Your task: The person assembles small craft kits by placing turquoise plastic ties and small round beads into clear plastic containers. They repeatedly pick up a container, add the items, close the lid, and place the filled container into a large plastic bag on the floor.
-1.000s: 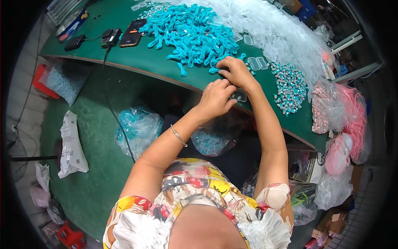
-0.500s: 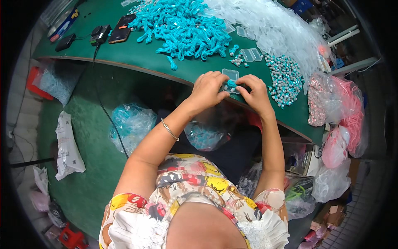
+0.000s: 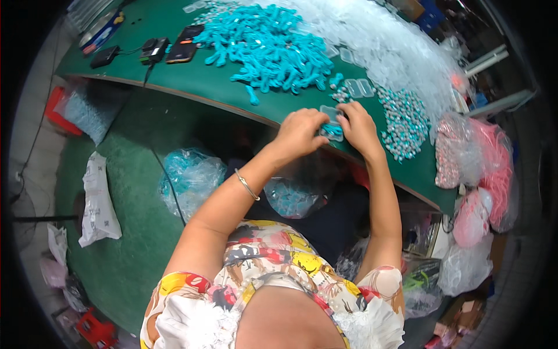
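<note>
Turquoise plastic piece (image 3: 332, 130), pinched between left hand (image 3: 299, 132) and right hand (image 3: 359, 127) at green table (image 3: 192, 78) edge; risk: slips, drops floorward.

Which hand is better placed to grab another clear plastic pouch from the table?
Probably the right hand: the flat clear plastic pouches lie just beyond its fingers, while the left hand sits farther away, pinching the small turquoise plastic piece.

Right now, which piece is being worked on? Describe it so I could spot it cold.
Find the green table, then its near edge right of the big turquoise pile. There the left hand and right hand pinch a small clear packet with a turquoise piece, the only one held off the table.
</note>
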